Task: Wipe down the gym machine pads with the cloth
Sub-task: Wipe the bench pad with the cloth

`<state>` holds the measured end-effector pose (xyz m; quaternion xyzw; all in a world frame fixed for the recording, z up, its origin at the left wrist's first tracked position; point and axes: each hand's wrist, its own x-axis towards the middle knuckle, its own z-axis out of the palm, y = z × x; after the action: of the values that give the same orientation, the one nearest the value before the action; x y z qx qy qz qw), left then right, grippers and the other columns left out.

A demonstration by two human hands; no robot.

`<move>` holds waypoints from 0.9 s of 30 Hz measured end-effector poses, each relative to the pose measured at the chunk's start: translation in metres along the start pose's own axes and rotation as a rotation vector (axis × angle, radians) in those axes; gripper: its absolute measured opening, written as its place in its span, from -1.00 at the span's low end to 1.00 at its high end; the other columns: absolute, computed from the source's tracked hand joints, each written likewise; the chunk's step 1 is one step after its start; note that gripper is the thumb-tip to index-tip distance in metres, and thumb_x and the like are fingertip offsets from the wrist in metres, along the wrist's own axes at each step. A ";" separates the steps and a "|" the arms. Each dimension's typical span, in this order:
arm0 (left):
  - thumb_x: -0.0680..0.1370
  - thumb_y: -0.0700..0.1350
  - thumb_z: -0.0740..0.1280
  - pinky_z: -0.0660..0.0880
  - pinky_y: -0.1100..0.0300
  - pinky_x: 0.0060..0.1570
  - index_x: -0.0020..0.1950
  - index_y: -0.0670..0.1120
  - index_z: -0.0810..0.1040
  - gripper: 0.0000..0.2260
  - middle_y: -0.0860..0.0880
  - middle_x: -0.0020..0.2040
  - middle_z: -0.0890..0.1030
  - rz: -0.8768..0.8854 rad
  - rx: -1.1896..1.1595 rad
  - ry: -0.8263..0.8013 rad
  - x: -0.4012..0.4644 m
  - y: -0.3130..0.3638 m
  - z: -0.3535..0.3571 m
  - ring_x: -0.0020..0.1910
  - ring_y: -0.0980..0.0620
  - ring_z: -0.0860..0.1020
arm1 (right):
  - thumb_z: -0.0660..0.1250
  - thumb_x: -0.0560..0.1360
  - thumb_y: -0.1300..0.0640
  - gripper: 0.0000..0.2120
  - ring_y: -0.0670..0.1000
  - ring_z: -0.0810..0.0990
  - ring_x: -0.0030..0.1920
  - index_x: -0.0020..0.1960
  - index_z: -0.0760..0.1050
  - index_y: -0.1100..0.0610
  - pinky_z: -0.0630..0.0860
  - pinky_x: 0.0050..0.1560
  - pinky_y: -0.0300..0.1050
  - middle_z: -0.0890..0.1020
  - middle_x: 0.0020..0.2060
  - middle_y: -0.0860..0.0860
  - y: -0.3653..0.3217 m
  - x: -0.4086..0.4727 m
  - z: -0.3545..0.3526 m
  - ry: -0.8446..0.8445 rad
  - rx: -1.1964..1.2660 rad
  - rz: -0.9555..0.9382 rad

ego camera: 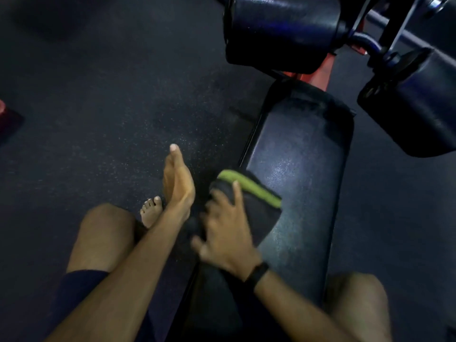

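A long black seat pad [298, 169] of the gym machine runs away from me between my knees. A dark cloth with a green stripe [256, 201] lies on its left half. My right hand [227, 228], blurred and wearing a black wristband, presses flat on the cloth with its fingers spread. My left hand [176, 178] hangs in the air left of the pad, edge-on with straight fingers, holding nothing.
Two black roller pads hang ahead: one [281, 30] at top centre, one [414, 104] at the right, on a dark bar above a red frame [318, 72]. Speckled black rubber floor [98, 107] spreads left. My bare foot [151, 211] stands beside the pad.
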<state>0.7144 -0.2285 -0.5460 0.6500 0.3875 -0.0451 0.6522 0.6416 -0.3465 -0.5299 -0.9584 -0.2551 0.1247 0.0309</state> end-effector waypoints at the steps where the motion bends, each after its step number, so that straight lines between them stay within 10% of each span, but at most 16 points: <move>1: 0.64 0.33 -0.07 0.30 -0.14 0.44 0.53 -0.01 0.36 -0.38 -0.05 0.46 0.42 0.029 0.005 0.022 0.001 0.002 0.002 0.41 -0.07 0.40 | 0.21 0.39 -0.23 -0.55 0.16 0.47 0.29 -0.08 0.69 0.08 -0.05 0.48 0.46 0.65 -0.16 0.04 -0.013 -0.014 0.006 -0.045 0.024 -0.058; 5: 0.63 0.33 -0.05 0.31 -0.12 0.43 0.50 0.03 0.38 -0.40 0.05 0.39 0.47 0.123 0.080 0.004 -0.001 0.002 0.015 0.31 0.05 0.43 | 0.14 0.44 -0.27 -0.50 0.13 0.54 0.10 -0.10 0.68 0.08 0.01 0.48 0.39 0.64 -0.24 0.02 0.029 0.018 0.008 0.073 0.025 -0.163; 12: 0.68 0.23 0.01 0.29 0.13 0.21 0.43 0.00 0.44 -0.52 0.29 0.02 0.42 0.201 0.121 0.001 -0.010 -0.002 0.029 -0.01 0.31 0.40 | 0.22 0.44 -0.26 -0.57 0.08 0.43 0.32 -0.07 0.63 0.07 -0.01 0.47 0.38 0.66 0.01 0.02 0.176 0.171 -0.043 0.154 -0.007 0.318; 18: 0.68 0.24 -0.02 0.33 0.00 0.39 0.46 -0.02 0.44 -0.48 -0.04 0.39 0.50 0.098 0.147 0.016 0.017 0.009 0.080 0.34 -0.01 0.45 | 0.21 0.41 -0.24 -0.52 0.07 0.37 0.41 0.06 0.66 0.06 -0.06 0.46 0.45 0.64 0.09 -0.03 0.144 0.123 -0.019 0.260 0.024 0.263; 27: 0.68 0.23 0.01 0.37 -0.05 0.29 0.36 -0.07 0.52 -0.50 -0.13 0.27 0.58 0.117 0.295 0.140 -0.041 0.021 0.083 0.25 -0.17 0.51 | 0.31 0.51 -0.15 -0.54 0.12 0.17 0.58 0.37 0.49 -0.02 -0.03 0.43 0.54 0.45 0.42 -0.02 0.054 -0.003 0.008 0.357 0.335 0.300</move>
<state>0.7350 -0.3172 -0.5182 0.7615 0.3829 -0.0180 0.5226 0.6626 -0.3948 -0.5433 -0.9737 -0.0768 -0.0024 0.2145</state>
